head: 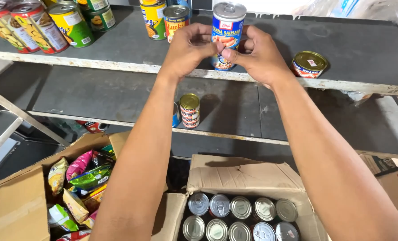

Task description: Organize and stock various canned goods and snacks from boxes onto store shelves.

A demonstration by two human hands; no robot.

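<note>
Both my hands are raised to the upper grey shelf. They hold a tall blue can with a silver pull-tab lid, upright near the shelf's front edge. My left hand grips its left side and my right hand its right side, fingertips meeting in front of the can. A short flat can with a gold lid lies just right of my right hand.
Several colourful cans stand at the shelf's back left. A small gold-topped can sits on the lower shelf. Below, one open cardboard box holds several silver-lidded cans and another box holds snack packets.
</note>
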